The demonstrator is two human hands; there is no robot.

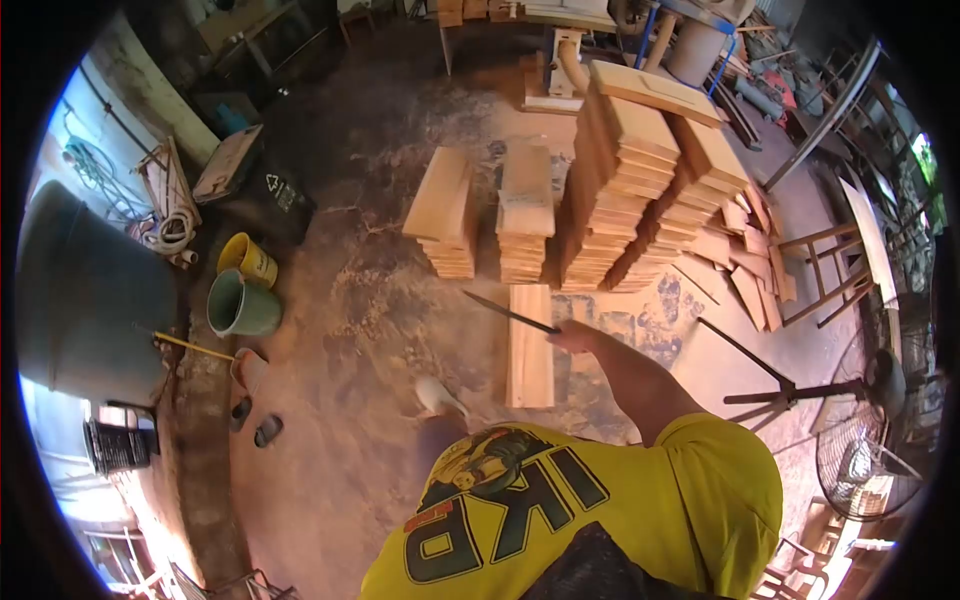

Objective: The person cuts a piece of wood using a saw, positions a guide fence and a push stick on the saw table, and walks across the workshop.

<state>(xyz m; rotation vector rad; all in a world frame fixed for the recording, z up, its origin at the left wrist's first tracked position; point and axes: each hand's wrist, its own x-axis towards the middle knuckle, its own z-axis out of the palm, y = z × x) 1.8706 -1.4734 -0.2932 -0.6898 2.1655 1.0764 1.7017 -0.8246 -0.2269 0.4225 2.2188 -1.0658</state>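
Note:
My right hand (pixel 570 337) is closed around one end of a long, narrow dark blade (pixel 512 312). Its tapered tip points left, and the blade crosses above a short stack of pale wooden boards (pixel 530 365) lying on the floor. The kind of tool is hard to make out at this size. My left hand is out of sight, hidden by my body in the yellow shirt (pixel 560 510). Just left of the boards, a pale rounded shape (pixel 436 394), perhaps a foot, rests on the floor.
Tall stacks of boards (pixel 615 180) stand ahead, with lower stacks (pixel 438 205) to their left. Scattered wood pieces (pixel 752 270), a dark metal stand (pixel 790 390) and a fan (pixel 868 465) are on the right. A green bucket (pixel 243 303) and slippers (pixel 268 430) lie left.

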